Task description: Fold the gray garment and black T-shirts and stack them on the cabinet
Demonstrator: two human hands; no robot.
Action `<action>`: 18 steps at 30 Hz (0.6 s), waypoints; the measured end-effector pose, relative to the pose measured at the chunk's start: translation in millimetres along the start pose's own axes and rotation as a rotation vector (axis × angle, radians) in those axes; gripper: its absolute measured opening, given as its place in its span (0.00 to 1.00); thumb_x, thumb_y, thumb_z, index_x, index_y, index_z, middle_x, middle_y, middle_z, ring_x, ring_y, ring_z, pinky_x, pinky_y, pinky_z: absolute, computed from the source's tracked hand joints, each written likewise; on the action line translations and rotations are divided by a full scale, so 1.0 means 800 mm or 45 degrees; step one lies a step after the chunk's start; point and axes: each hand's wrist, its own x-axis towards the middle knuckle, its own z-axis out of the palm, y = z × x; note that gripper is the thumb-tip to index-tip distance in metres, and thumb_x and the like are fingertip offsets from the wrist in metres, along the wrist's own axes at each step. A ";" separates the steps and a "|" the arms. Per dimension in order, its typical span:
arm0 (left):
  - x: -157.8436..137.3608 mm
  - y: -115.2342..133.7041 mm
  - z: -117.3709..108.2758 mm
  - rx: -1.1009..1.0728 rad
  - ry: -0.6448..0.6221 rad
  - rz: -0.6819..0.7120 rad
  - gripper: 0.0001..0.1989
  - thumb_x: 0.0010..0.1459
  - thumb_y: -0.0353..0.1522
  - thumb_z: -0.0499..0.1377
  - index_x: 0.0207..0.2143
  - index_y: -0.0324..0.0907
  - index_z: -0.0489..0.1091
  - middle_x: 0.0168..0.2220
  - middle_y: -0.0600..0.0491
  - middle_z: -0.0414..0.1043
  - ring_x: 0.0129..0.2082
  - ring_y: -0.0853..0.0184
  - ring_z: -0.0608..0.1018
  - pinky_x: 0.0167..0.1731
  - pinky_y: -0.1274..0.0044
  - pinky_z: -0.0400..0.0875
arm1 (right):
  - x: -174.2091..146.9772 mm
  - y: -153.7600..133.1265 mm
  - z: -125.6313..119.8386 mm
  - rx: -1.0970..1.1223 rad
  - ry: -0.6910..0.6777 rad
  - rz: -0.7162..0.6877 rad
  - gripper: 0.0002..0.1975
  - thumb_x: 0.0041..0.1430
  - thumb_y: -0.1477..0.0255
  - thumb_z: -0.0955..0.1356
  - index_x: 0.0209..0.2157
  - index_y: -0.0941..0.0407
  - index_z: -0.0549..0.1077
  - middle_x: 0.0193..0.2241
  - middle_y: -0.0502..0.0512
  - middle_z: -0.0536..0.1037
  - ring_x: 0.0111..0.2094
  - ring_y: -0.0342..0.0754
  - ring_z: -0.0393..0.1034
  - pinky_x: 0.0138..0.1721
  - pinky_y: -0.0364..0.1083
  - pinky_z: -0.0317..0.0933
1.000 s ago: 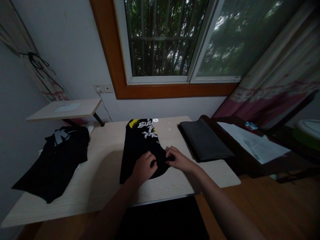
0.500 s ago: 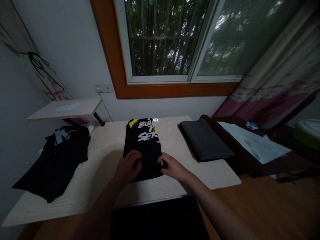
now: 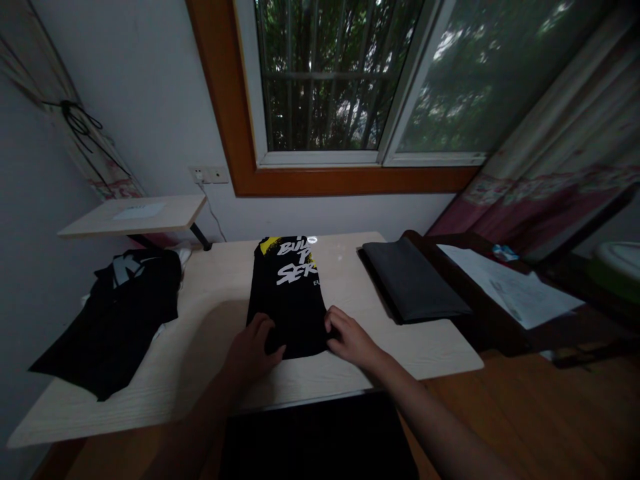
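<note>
Plainly, left hand and right hand curl at the shirt's left and right edges; whether gripping, I cannot tell.

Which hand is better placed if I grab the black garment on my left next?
Probably your left hand: it's at the lettered garment's left edge, nearer the other black garment. Your right hand, at the opposite edge, would have to reach across.
</note>
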 end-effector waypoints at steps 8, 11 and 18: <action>0.001 -0.002 -0.004 0.068 0.001 -0.187 0.11 0.58 0.24 0.54 0.42 0.44 0.67 0.45 0.49 0.68 0.39 0.64 0.77 0.39 0.71 0.75 | -0.008 -0.002 -0.006 -0.027 0.056 -0.031 0.17 0.41 0.84 0.63 0.33 0.51 0.59 0.35 0.52 0.65 0.38 0.51 0.63 0.40 0.47 0.59; -0.004 -0.009 -0.011 0.031 -0.026 -0.140 0.08 0.61 0.30 0.56 0.43 0.45 0.68 0.45 0.49 0.69 0.40 0.63 0.77 0.40 0.71 0.75 | -0.007 -0.004 -0.007 -0.028 0.061 -0.025 0.18 0.41 0.84 0.63 0.33 0.51 0.59 0.35 0.52 0.65 0.38 0.51 0.63 0.40 0.48 0.59; -0.014 -0.009 -0.004 0.035 -0.219 0.106 0.19 0.55 0.37 0.67 0.49 0.49 0.71 0.49 0.49 0.71 0.47 0.59 0.75 0.47 0.66 0.75 | -0.009 -0.001 -0.003 -0.013 0.070 -0.021 0.18 0.41 0.85 0.62 0.34 0.51 0.60 0.35 0.52 0.65 0.38 0.51 0.63 0.40 0.48 0.59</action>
